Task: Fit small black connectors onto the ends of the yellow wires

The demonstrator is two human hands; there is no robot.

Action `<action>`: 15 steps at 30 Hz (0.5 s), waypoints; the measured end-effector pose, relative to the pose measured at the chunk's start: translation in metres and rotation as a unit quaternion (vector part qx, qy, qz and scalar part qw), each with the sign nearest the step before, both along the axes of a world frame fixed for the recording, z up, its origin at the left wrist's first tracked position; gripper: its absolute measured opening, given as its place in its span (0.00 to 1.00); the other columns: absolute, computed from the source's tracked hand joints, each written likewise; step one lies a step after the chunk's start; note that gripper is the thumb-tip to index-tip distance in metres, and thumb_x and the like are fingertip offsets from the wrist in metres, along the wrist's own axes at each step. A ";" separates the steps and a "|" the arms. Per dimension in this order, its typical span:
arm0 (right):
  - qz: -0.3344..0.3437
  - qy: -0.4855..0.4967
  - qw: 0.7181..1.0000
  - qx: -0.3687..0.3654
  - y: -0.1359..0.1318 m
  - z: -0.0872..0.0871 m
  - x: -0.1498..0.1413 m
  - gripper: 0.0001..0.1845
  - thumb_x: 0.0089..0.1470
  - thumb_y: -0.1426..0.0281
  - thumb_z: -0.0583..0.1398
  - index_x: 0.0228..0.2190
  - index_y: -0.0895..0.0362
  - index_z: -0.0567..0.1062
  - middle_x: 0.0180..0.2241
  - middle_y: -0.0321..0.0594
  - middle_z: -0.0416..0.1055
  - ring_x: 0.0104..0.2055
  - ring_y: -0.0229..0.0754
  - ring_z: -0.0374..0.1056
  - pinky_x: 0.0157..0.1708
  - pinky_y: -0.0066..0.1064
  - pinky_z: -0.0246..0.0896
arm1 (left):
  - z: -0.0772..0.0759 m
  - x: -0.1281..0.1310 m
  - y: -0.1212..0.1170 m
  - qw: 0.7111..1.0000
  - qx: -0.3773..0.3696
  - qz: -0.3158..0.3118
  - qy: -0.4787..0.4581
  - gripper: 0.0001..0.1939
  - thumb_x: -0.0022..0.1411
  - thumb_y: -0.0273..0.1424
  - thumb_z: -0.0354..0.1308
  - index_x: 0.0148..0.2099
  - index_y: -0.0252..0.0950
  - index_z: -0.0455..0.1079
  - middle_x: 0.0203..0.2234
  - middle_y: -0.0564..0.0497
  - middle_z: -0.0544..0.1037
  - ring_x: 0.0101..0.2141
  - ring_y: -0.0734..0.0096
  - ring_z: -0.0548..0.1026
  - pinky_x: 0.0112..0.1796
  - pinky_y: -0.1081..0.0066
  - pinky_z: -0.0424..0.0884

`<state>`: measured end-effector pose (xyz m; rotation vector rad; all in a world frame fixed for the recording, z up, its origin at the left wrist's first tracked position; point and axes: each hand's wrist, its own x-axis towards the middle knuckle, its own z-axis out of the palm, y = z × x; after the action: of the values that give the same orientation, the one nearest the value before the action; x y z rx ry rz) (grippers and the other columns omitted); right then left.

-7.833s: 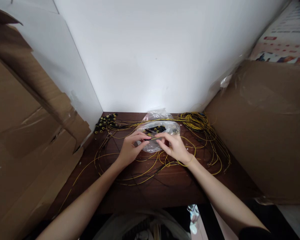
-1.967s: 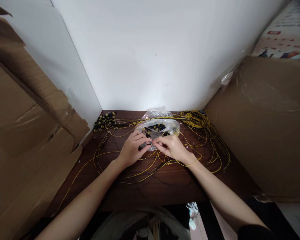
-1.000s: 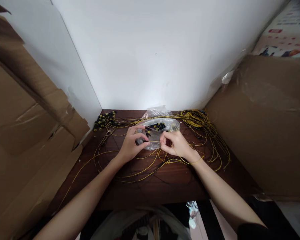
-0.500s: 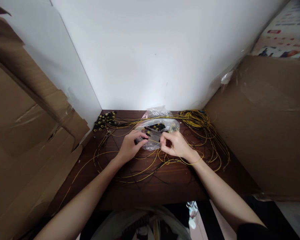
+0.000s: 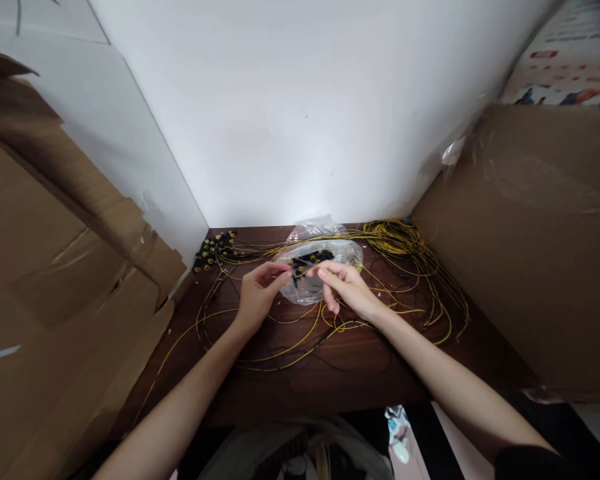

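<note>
My left hand (image 5: pixel 258 293) and my right hand (image 5: pixel 345 288) meet over a clear plastic bag (image 5: pixel 325 257) of small black parts on a dark wooden table (image 5: pixel 350 373). Both pinch with thumb and forefinger at a small black piece (image 5: pixel 295 275) and a thin yellow wire between them, just in front of the bag. Loose yellow wires (image 5: pixel 290 337) loop across the table under my wrists.
A thick bundle of yellow wire (image 5: pixel 400 243) lies at the back right. Several small black-and-yellow connectors (image 5: pixel 213 248) cluster at the back left. Cardboard sheets (image 5: pixel 55 280) wall in the left side and a cardboard box (image 5: pixel 540 247) the right. A white wall stands behind.
My hands have lifted slightly and drawn together at the fingertips; the right hand's fingers have stretched forward from a curled grip. The view has shifted a little.
</note>
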<state>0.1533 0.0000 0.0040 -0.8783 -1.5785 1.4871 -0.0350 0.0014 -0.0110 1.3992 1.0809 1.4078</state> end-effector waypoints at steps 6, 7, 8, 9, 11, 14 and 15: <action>-0.105 0.086 0.989 -0.067 0.009 -0.008 -0.001 0.20 0.46 0.59 0.62 0.39 0.57 0.66 0.13 0.29 0.68 0.11 0.31 0.59 0.10 0.19 0.50 | -0.001 0.003 -0.002 0.992 0.086 0.010 0.088 0.06 0.53 0.30 0.59 0.33 0.35 0.74 0.30 0.49 0.76 0.34 0.70 0.73 0.37 0.71 0.70; -0.107 0.088 0.988 -0.071 0.009 -0.009 -0.001 0.18 0.46 0.59 0.62 0.36 0.57 0.67 0.13 0.30 0.68 0.11 0.31 0.59 0.10 0.18 0.50 | -0.001 0.004 -0.002 0.993 0.085 0.006 0.087 0.06 0.53 0.30 0.59 0.34 0.34 0.74 0.31 0.49 0.76 0.35 0.70 0.74 0.38 0.70 0.70; -0.103 0.092 0.987 -0.077 0.008 -0.009 -0.002 0.17 0.46 0.60 0.62 0.34 0.57 0.68 0.12 0.30 0.68 0.10 0.30 0.58 0.09 0.18 0.50 | -0.001 0.005 -0.002 0.993 0.084 0.006 0.081 0.06 0.53 0.30 0.59 0.35 0.34 0.73 0.32 0.49 0.76 0.35 0.70 0.74 0.38 0.70 0.71; -0.092 0.101 0.987 -0.087 0.008 -0.009 -0.002 0.16 0.46 0.60 0.63 0.33 0.58 0.69 0.11 0.29 0.67 0.10 0.30 0.58 0.09 0.18 0.49 | 0.000 0.006 -0.001 0.994 0.082 0.017 0.074 0.08 0.52 0.30 0.60 0.36 0.34 0.72 0.32 0.49 0.76 0.35 0.70 0.74 0.39 0.69 0.71; -0.058 0.135 0.981 -0.128 0.007 -0.009 -0.002 0.14 0.48 0.61 0.62 0.33 0.58 0.71 0.10 0.28 0.65 0.09 0.29 0.56 0.09 0.17 0.50 | 0.004 0.009 0.000 0.994 0.080 0.049 0.057 0.11 0.50 0.29 0.61 0.38 0.35 0.71 0.31 0.50 0.76 0.34 0.71 0.75 0.40 0.68 0.72; -0.002 0.175 0.959 -0.222 0.007 -0.006 0.000 0.13 0.50 0.64 0.61 0.37 0.59 0.73 0.13 0.30 0.68 0.13 0.30 0.63 0.13 0.19 0.58 | 0.011 0.013 0.003 0.995 0.063 0.072 0.008 0.13 0.47 0.29 0.63 0.37 0.34 0.68 0.31 0.50 0.76 0.34 0.71 0.75 0.40 0.68 0.72; 0.012 0.177 0.951 -0.253 0.007 -0.005 0.002 0.13 0.50 0.66 0.61 0.38 0.59 0.73 0.16 0.33 0.71 0.16 0.31 0.66 0.16 0.19 0.62 | 0.013 0.015 0.004 0.996 0.050 0.072 -0.011 0.13 0.46 0.29 0.64 0.35 0.34 0.68 0.31 0.50 0.76 0.33 0.70 0.75 0.39 0.67 0.73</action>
<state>0.1549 0.0071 -0.0011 -0.8049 -0.9616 1.9846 -0.0201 0.0054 0.0016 1.3949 1.1303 1.5962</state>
